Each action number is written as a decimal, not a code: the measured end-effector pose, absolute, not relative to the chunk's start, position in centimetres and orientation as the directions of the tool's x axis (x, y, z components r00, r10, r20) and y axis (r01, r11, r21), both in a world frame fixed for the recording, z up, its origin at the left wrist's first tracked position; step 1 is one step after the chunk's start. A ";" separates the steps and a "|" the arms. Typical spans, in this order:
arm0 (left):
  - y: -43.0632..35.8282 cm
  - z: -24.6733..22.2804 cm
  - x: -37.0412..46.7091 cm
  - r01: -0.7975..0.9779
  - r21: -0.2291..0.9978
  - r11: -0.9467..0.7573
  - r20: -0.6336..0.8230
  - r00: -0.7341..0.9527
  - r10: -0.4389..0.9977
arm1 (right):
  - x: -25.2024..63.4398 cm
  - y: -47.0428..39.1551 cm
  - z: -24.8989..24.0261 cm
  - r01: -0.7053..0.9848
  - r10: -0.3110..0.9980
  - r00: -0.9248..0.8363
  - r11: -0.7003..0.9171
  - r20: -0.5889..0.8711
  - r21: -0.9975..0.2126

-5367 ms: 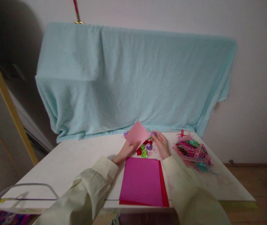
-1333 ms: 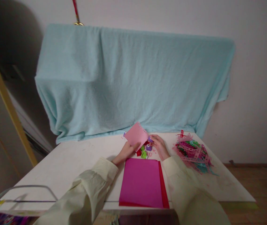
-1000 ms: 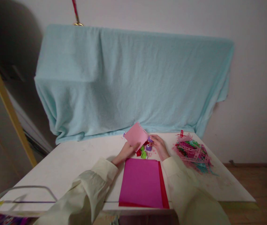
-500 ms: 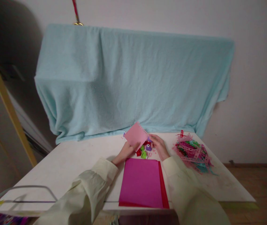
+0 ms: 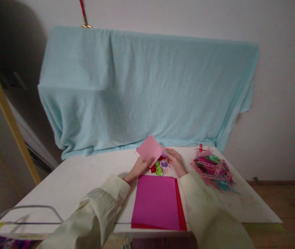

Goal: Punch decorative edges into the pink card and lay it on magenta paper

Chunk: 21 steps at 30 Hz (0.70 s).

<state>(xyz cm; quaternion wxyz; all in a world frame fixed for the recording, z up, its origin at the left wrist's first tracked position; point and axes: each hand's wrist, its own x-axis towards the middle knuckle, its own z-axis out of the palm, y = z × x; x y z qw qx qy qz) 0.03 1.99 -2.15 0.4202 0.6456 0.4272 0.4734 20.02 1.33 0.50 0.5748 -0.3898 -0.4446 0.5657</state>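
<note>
My left hand [image 5: 141,166] pinches the lower edge of a pink paper sheet [image 5: 150,150], its thumb on top. The sheet is tilted corner-up, with small cut-outs along its upper edges. At the sheet's right corner, my right hand [image 5: 175,162] has its fingers closed round a small purple craft punch [image 5: 164,153], mostly hidden by the fingers and paper. Beneath and between the hands lie more little punches: a purple one [image 5: 164,163], a green one [image 5: 159,171] and a red one [image 5: 153,169]. Tiny pink paper bits are scattered around them.
A stack of magenta paper [image 5: 155,202] with red sheets under it lies in front of me on the white table [image 5: 85,180]. To the right is a heap of punched paper strips [image 5: 213,171]. A light blue cloth [image 5: 147,90] hangs behind the table.
Almost nothing differs. Both hands, the pink sheet and the punch at its corner stay practically in place, with only a slight shift of my right fingers.
</note>
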 end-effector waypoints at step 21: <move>2.1 -2.5 -0.1 0.153 0.956 -0.248 0.220 0.179 0.959 | 20.1 1.4 0.3 -0.295 0.995 -0.042 0.079 0.096 -0.952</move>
